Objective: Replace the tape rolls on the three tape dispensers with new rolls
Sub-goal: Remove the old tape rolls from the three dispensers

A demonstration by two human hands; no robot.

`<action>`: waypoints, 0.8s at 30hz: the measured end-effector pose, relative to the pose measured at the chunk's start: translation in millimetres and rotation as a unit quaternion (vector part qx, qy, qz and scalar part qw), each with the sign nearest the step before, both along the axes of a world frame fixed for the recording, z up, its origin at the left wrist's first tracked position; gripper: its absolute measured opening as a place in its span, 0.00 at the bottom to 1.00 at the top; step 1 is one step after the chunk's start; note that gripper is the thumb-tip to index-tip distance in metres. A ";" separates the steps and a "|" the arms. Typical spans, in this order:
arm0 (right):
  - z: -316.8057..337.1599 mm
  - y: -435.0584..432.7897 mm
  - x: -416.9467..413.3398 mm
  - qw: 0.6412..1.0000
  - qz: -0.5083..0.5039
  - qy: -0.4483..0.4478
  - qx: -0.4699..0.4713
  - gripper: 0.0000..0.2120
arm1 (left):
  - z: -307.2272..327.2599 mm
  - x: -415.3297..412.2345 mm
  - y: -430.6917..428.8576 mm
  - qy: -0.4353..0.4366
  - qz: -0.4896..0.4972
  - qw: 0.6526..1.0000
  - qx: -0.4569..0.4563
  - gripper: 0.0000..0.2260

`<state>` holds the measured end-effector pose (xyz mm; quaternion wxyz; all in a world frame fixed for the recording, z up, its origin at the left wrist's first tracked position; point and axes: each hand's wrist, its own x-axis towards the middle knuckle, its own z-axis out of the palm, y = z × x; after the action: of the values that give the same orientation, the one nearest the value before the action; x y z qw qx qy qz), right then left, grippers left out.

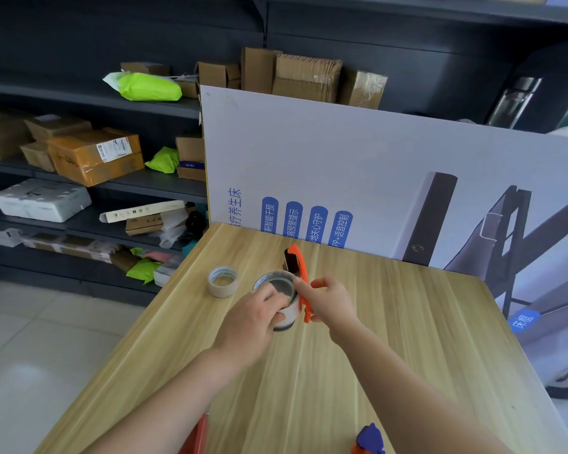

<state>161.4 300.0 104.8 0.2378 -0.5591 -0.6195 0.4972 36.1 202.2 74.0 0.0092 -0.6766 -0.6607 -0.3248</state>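
Observation:
An orange tape dispenser (300, 263) lies on the wooden table (391, 322) near its middle. A tape roll (277, 283) sits on the dispenser's hub. My left hand (254, 317) grips the roll's near rim, fingers curled round it. Pinching the dispenser's orange frame beside the roll is my right hand (332, 303). A second, loose tape roll (222, 281) lies flat on the table to the left. At the bottom edge, part of a red dispenser (195, 435) and part of a blue-and-orange dispenser (369, 440) show.
A large printed board (358, 165) stands upright along the table's far edge. Dark shelves (89, 188) with cardboard boxes and green parcels fill the left. The table's left edge drops to a tiled floor (40, 339).

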 end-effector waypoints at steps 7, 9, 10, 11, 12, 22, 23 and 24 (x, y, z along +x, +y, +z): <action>-11.8 4.3 1.3 0.987 -0.039 0.123 -0.092 0.14 | -5.9 -6.4 2.7 -0.090 0.033 0.995 -0.001 0.05; -16.0 6.2 -0.3 0.985 -0.048 0.128 -0.102 0.13 | -7.7 -11.1 3.6 -0.128 0.057 0.990 -0.007 0.05; -18.5 6.9 -1.6 0.985 -0.049 0.129 -0.100 0.13 | -8.4 -13.1 4.0 -0.140 0.063 0.988 -0.012 0.06; -20.5 7.3 -2.8 0.986 -0.052 0.130 -0.096 0.13 | -9.4 -14.9 4.5 -0.147 0.066 0.987 -0.017 0.06; -22.9 7.7 -4.5 0.986 -0.057 0.129 -0.090 0.13 | -10.1 -16.4 4.9 -0.152 0.067 0.986 -0.023 0.06; -42.5 15.9 -14.1 0.984 -0.101 0.132 -0.058 0.15 | -25.3 -13.6 13.2 -0.077 0.066 0.993 -0.068 0.05; -45.3 17.9 -13.6 0.983 -0.107 0.133 -0.060 0.15 | -26.0 -13.5 15.5 -0.102 0.070 0.990 -0.065 0.05; -48.6 19.7 -13.1 0.983 -0.113 0.134 -0.062 0.15 | -26.3 -13.7 17.2 -0.139 0.084 0.985 -0.056 0.05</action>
<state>148.4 319.6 56.3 0.3379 -0.5680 -0.4826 0.5748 22.4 219.4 47.7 -0.0935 -0.5665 -0.7270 -0.3766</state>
